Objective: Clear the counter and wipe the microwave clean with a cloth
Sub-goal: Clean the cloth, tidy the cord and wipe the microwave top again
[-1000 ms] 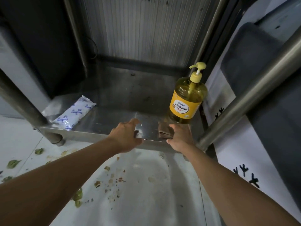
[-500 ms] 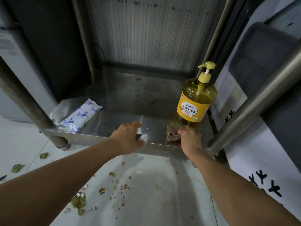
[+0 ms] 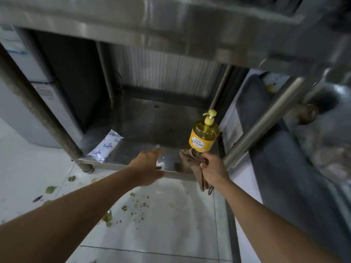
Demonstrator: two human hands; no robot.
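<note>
Scraps [image 3: 133,207] of food litter the tiled floor at 6 o'clock, nearest the camera. Just beyond, the right hand [image 3: 213,170] grips a bunched brown cloth [image 3: 195,164], fingers curled tight around it, its loose end hanging off the shelf [image 3: 133,149] edge. At 9 o'clock of it, the left hand [image 3: 147,165] rests on that edge, fingers straight and holding nothing. Behind the cloth stands a yellow bottle [image 3: 204,136]; a white packet [image 3: 106,146] lies at the shelf's 9 o'clock.

On the low shelf [image 3: 133,149] under the counter [image 3: 171,35], a packet [image 3: 106,147] lay at the left, a pump bottle [image 3: 204,137] at the right, my cloth [image 3: 195,164] before the bottle at the shelf's front edge.
</note>
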